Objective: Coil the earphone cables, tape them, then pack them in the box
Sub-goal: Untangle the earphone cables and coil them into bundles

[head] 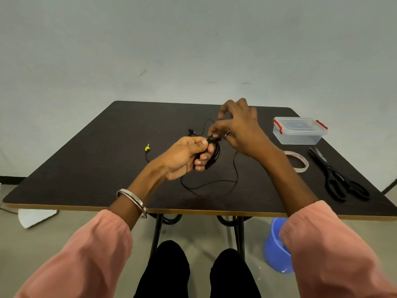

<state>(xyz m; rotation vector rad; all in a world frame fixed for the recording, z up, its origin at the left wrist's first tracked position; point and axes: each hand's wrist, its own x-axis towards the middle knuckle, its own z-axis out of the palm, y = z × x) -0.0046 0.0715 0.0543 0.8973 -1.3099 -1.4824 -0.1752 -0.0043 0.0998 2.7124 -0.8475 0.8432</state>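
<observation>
Coiling was partway, I judged: left hand [184, 155] clamped the earphone cable [214, 150] coils above the table [86, 168], right hand [238, 127] pinched a strand; slack trailed. Tape [299, 163] untouched, box [299, 131] lidded.

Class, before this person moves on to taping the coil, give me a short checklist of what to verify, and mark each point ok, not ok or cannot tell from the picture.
1. Coil held firmly: ok. The left hand grips the black coil.
2. All cable wound in: not ok. A loose cable trails on the table, and the right hand is pinching a strand at the coil's top.
3. Plug end gathered: not ok. The yellow-marked plug lies apart on the table.
4. Tape roll within reach: ok, beside the right forearm.
5. Scissors ready: ok, right of the tape.
6. Box open: not ok, lid on.
</observation>
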